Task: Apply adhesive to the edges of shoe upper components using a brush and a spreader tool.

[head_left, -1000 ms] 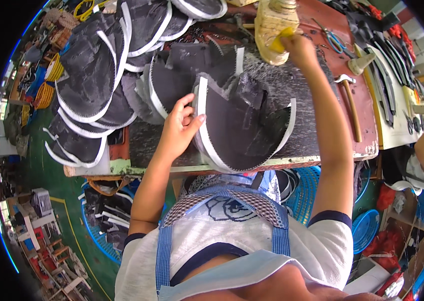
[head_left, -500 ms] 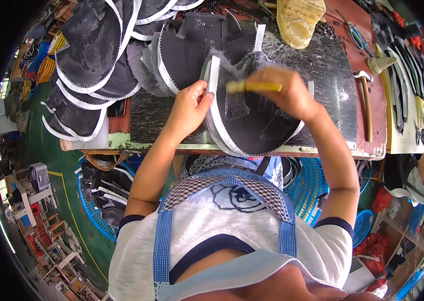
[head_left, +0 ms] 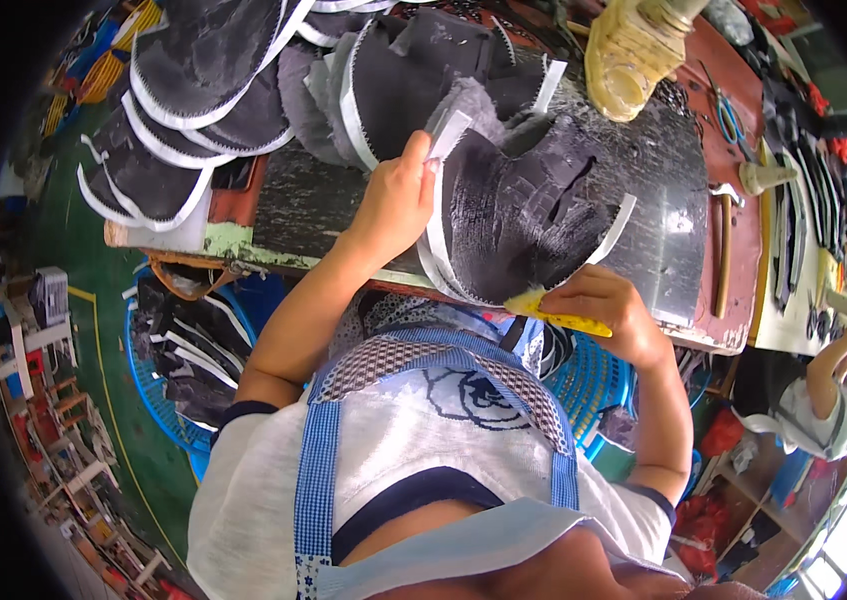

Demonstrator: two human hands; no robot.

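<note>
My left hand (head_left: 395, 208) pinches the upper left end of a black curved shoe-upper piece (head_left: 513, 210), near its white edge strip and a tuft of grey fuzzy lining. The piece lies on the dark work board, its rounded side toward me at the bench edge. In my right hand (head_left: 611, 308) is a small yellow-handled brush (head_left: 578, 324), its pale bristles at the front rim of the piece. Just beyond lies a stack of similar black pieces (head_left: 413, 90) with white strips and grey lining.
More white-edged pieces (head_left: 198, 60) are piled at the far left. A yellow glue pot (head_left: 623, 80) stands at the back. A hammer (head_left: 722, 255) and blue-handled scissors (head_left: 727, 120) lie on the right. Below the bench is a blue basket (head_left: 146, 385) of pieces. Another person (head_left: 823, 400) works at far right.
My right hand has moved down and toward me with the brush, from over the piece to its front rim. My left hand still holds the piece's left end, now lifted slightly.
</note>
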